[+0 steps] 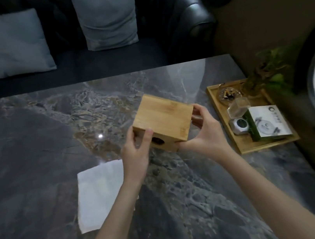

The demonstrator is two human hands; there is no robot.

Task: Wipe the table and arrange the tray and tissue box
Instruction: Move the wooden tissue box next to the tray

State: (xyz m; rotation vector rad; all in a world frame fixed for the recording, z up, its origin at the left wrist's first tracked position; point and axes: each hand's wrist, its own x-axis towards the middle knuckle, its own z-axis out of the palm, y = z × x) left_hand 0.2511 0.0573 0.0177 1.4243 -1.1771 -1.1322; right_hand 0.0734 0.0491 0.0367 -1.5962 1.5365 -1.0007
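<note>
Dark marble table [32, 138] with grey veining, pretty glossy, black leather sofa [189, 22] behind it with two pale blue cushions [12, 42] propped up. Wooden tissue box [162, 118] held up over the middle of the table, tilted, round hole facing the camera. Left hand [137, 153] wrapped round the near-left corner, thumb pressed on the front face right next to the hole. Right hand [205, 130] clamped on the right side, fingers curled round the far edge. Both closed firmly on the box, so not resting on the tabletop as far as visible. White cloth [100, 193] lying flat on the table, near-left of the box, partly under the left forearm. Wooden tray [244, 147] off to the right by the wall, well apart from the box, loaded with a glass dish [228, 92], a small clear jar [237, 109], a printed card [269, 121] and a green plant [271, 69] at its far end.
</note>
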